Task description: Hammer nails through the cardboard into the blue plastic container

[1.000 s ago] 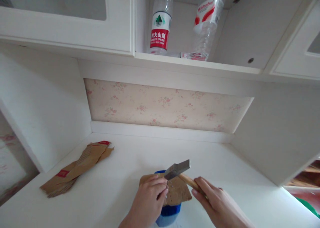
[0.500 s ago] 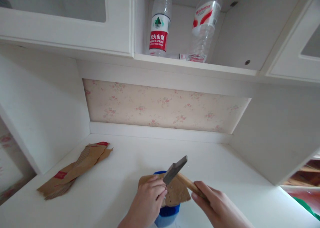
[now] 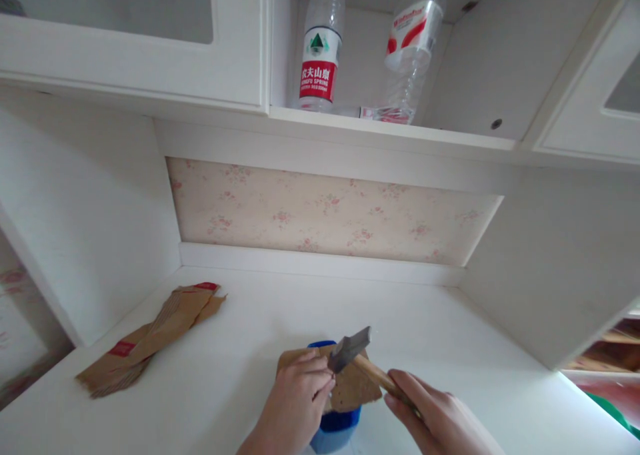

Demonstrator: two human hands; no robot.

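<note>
My right hand [image 3: 430,408] is wrapped round the wooden handle of a hammer [image 3: 377,374]. The hammer's grey metal head lies right against the fingers of my left hand [image 3: 300,392]. Those fingers are pinched together on top of a piece of brown cardboard [image 3: 357,385]; what sits between them is too small and hidden to name. Several small holes show in the cardboard. Underneath it stands a blue container [image 3: 335,435], its rim partly covered by the cardboard.
A torn strip of brown cardboard [image 3: 155,338] lies on the white countertop [image 3: 240,348] to the left. Overhead, a clear bottle with a red and white label [image 3: 319,68] and a second clear bottle [image 3: 410,55] stand in the open cabinet shelf. White side panels flank the counter.
The hammer head has dropped a little toward my left fingers, and its handle has tilted slightly. My left hand and the cardboard have stayed in place.
</note>
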